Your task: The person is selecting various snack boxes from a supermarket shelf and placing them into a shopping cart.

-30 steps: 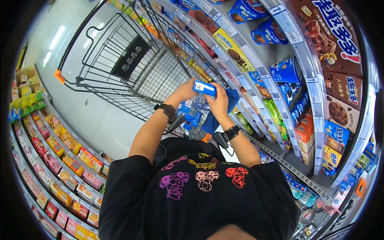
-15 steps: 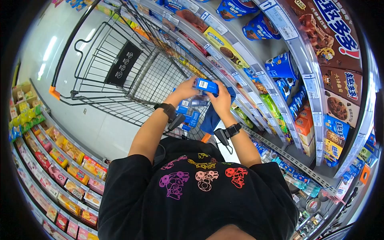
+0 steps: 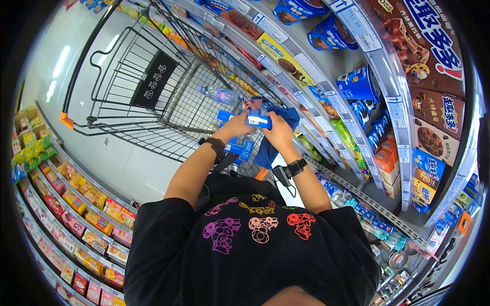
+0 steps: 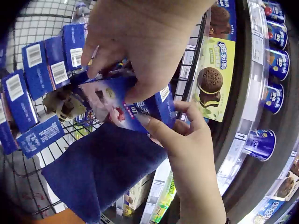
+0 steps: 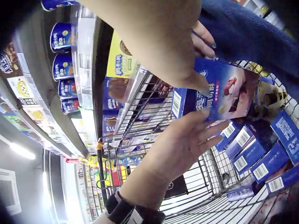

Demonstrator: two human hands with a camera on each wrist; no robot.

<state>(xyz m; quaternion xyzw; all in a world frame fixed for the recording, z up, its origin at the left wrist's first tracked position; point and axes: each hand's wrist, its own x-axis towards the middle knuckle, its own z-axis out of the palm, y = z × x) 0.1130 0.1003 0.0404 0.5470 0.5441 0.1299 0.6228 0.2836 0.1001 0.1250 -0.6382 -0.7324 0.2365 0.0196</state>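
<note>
I am seeing the blue box (image 3: 259,121) above the shopping cart (image 3: 191,94); its barcode end is facing the black shirt (image 3: 245,265), and its long axis is pointing away from it. Below, other blue boxes (image 4: 39,74) are lying, and a blue cloth (image 4: 107,163) is hiding some cart wires. Held forward, the left hand (image 3: 234,127) and right hand (image 3: 279,131) are gripping the box, fingers partly closed.

The shopping cart (image 3: 154,79), price labels (image 3: 356,24) and shelves (image 3: 320,60) of packaged snacks (image 3: 438,115) show a supermarket.
</note>
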